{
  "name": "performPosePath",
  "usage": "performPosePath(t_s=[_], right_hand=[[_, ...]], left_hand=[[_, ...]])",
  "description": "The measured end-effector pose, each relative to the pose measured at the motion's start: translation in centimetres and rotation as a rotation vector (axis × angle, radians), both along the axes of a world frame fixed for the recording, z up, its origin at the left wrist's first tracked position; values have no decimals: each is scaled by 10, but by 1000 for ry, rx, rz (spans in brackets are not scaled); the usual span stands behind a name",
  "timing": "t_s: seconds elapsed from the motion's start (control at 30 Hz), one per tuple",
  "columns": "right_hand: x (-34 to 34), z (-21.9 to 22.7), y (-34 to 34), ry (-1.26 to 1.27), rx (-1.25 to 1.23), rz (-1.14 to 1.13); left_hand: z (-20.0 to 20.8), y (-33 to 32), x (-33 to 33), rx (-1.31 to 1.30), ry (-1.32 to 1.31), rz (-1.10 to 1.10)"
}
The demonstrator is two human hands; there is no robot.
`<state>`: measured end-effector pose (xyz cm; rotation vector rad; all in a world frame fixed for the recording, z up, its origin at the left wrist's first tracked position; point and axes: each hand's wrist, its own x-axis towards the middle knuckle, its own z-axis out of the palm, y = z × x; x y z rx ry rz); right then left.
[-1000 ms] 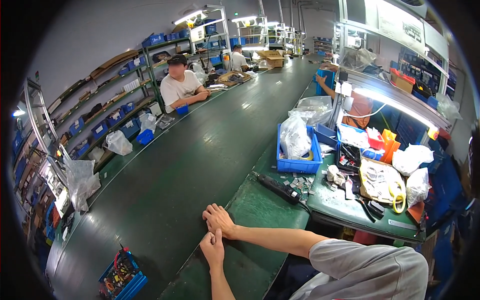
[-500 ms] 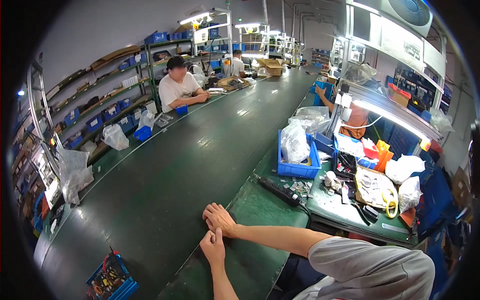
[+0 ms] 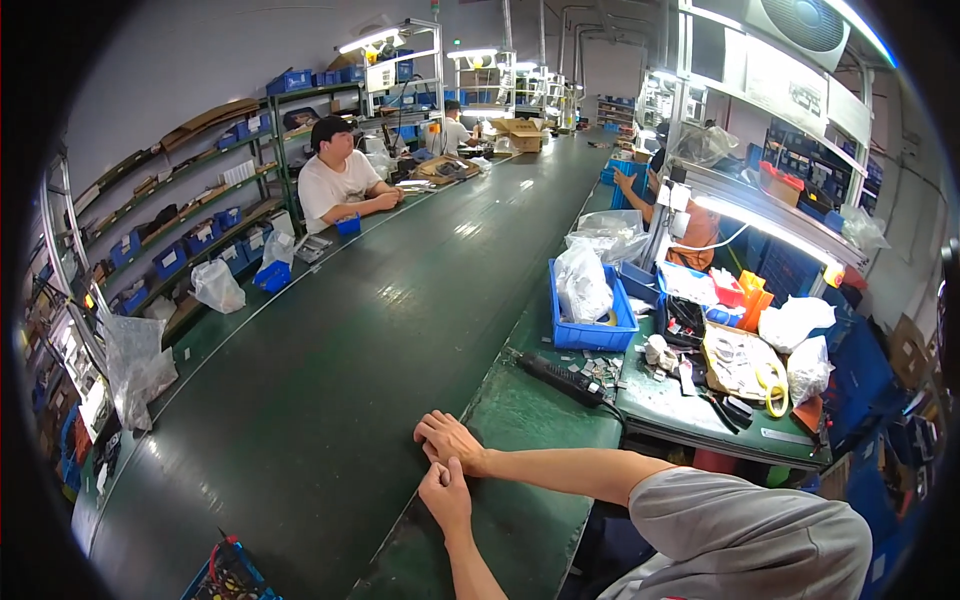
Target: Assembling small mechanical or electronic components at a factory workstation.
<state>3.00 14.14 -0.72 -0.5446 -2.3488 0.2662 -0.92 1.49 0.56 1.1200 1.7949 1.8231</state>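
My right hand point(image 3: 450, 443) lies palm down at the edge of the dark green belt point(image 3: 330, 400), its fingers slightly bent and apart, with nothing in them. Against its wrist rests my left hand point(image 3: 446, 494), fingers curled into a fist with the thumb uppermost; nothing shows in it. Beyond my right forearm, on the green worktop point(image 3: 500, 425), lies a black rod-shaped electric tool point(image 3: 560, 377) with a cord. Small pale pieces point(image 3: 597, 370) are scattered beside it.
A blue bin point(image 3: 594, 335) holds bagged items at the right. The side table carries a cardboard tray point(image 3: 735, 355), yellow tape roll point(image 3: 772, 390) and white bags. A blue tool box point(image 3: 235, 575) stands lower left. Across the belt sits a person point(image 3: 345, 185); another point(image 3: 640, 195) works farther right.
The view has shifted slightly, so the tool box sits lower and partly out of frame. My hands keep the same pose together. The person across the belt has turned their head.
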Motion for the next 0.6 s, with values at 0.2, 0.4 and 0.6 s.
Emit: performPosePath(t_s=[0.2, 0.4, 0.6], right_hand=[[0, 1, 0, -16, -34, 41], [0, 3, -1, 16, -29, 58], [1, 7, -1, 35, -13, 76]], left_hand=[[-2, 2, -1, -14, -26, 22], [0, 2, 0, -7, -9, 14], [-1, 2, 1, 10, -80, 12]])
